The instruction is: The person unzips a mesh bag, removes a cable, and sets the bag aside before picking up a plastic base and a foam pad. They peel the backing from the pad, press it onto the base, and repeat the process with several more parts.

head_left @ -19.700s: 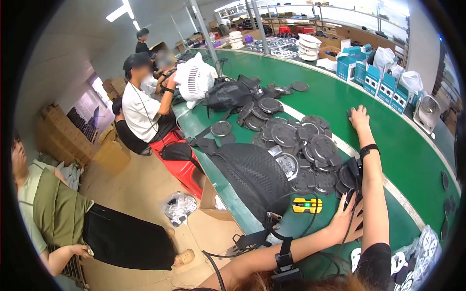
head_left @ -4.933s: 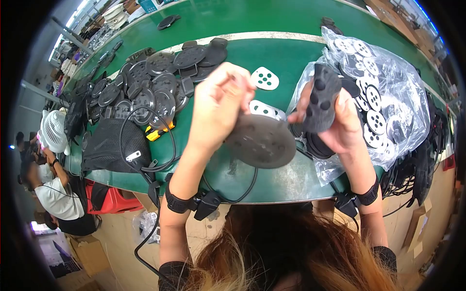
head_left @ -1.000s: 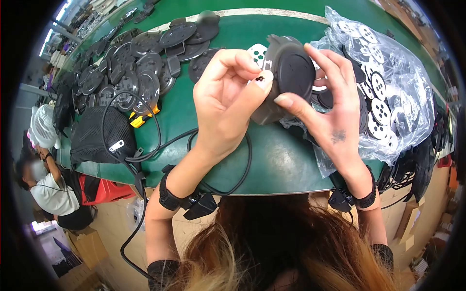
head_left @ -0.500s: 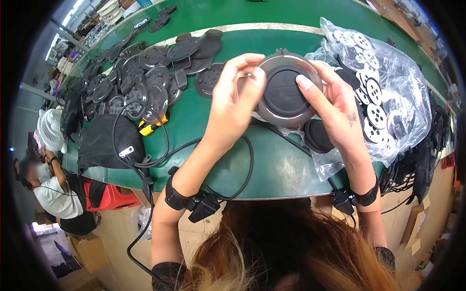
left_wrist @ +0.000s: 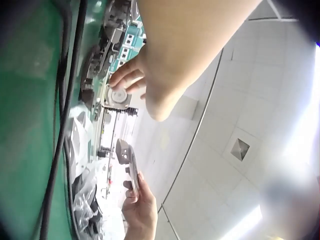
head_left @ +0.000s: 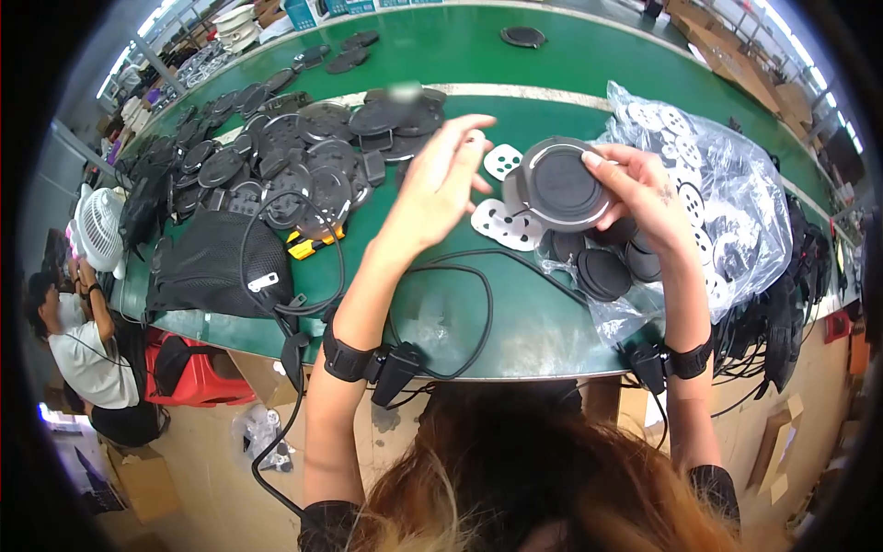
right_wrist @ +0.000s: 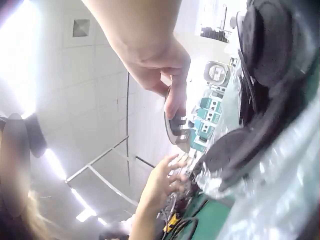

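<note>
My right hand [head_left: 644,189] pinches a round dark disc [head_left: 563,184] by its right edge, thumb on its face, above the table. In the right wrist view the same disc [right_wrist: 172,125] is seen edge-on in the fingers. My left hand [head_left: 440,189] holds nothing, its fingers loosely extended, left of the disc and apart from it. White pieces with holes [head_left: 504,162] lie on the table between the hands. Black round pads [head_left: 604,274] lie below the right hand, beside a clear plastic bag [head_left: 768,202] of white and black discs.
A heap of dark round parts [head_left: 322,156] covers the table's left side. Nearer are a black mesh bag [head_left: 216,262], a yellow tool [head_left: 313,241] and looped cables [head_left: 487,299]. A seated person [head_left: 92,359] is at the far left, by a white fan [head_left: 99,230].
My left hand has let go of the disc and moved left. The right hand keeps holding the disc, now a little farther right and lower.
</note>
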Demonstrator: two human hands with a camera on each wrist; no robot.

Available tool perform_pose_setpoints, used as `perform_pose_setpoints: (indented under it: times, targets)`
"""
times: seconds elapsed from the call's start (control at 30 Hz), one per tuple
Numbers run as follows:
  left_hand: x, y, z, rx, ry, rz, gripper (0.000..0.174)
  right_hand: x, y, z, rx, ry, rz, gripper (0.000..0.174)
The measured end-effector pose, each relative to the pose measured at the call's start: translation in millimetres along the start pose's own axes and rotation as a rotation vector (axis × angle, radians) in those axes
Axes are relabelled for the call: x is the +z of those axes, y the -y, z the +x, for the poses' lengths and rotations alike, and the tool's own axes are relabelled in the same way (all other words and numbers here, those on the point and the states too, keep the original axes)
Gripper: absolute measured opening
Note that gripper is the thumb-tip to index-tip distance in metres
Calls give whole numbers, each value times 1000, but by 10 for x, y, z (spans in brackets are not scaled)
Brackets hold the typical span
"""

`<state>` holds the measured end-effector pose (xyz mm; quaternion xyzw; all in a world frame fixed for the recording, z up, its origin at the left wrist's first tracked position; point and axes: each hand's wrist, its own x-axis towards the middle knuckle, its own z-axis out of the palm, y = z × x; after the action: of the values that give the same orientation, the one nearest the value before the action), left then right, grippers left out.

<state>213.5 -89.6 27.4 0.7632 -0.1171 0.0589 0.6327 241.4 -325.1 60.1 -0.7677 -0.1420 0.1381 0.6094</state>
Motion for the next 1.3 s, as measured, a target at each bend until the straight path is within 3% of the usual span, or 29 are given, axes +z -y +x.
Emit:
perform_pose_setpoints:
  times: [0.03, 0.07, 0.13, 0.2, 0.27, 0.33, 0.4, 0.47, 0.53, 0.57, 0.6, 0.67, 0.73, 0.8, 0.87, 0.97, 1.07, 1.1, 1.17, 1.23, 1.3]
  targets:
    - [-103, 92, 39, 107, -140, 299, 37, -58, 24, 78, 4, -39, -67, 29]
    - [-179, 62, 44, 87, -242, 563, 39, -75, 117, 135, 32, -73, -120, 28]
    - [-335, 272, 55, -108, -292, 782, 46, -191, 139, 419, 91, -58, -136, 29]
    - [-411, 434, 45, -193, -241, 942, 52, -302, 6, 817, 88, -39, 71, 32]
    - [-389, 420, 27, -149, -249, 948, 59, -438, -311, 1328, 22, -80, 412, 36]
    - [-347, 361, 11, -163, -197, 1014, 66, -485, -349, 1540, 31, -61, 480, 42]
    - [-312, 338, 9, -162, -162, 1015, 74, -402, -314, 1589, 279, -360, 322, 49]
    - [-259, 282, -6, -155, -106, 949, 73, -345, -283, 1418, 278, -322, 264, 56]
    - [-208, 282, -37, -136, -87, 910, 64, -298, -180, 1087, 128, -151, -319, 57]
    - [-193, 336, -50, -44, -14, 946, 59, -314, -170, 963, 10, -124, -674, 52]
    - [-174, 384, -62, 49, 64, 981, 54, -389, -270, 895, -166, -45, -798, 38]
    - [-145, 413, -45, 116, 90, 867, 41, -348, -148, 562, -171, 21, -952, 30]
    - [-143, 461, -18, 209, 144, 845, 36, -309, -116, 322, -26, 77, -1010, 25]
    - [-148, 362, -9, 231, 152, 757, 33, -298, -191, 156, -79, 176, -1005, 31]
    - [-169, 324, 16, 357, 82, 742, 32, -245, -219, 74, -57, 243, -878, 49]
    - [-218, 200, 79, 500, 4, 671, 30, -126, -254, -7, -137, 297, -719, 46]
    - [-166, -36, 13, 279, -151, 364, 46, -70, -292, -55, -194, 397, -815, 47]
    - [-199, -5, 32, 283, -147, 358, 54, -71, -295, -38, -165, 424, -820, 46]
    - [-215, -2, 59, 341, -131, 154, 37, -81, -331, -24, -134, 453, -823, 46]
    - [-200, -86, 45, 381, -108, -20, 21, -59, -408, -67, -395, 330, -684, 51]
    - [-213, -68, 25, 323, -122, -175, 24, -11, -392, -108, -371, 327, -720, 53]
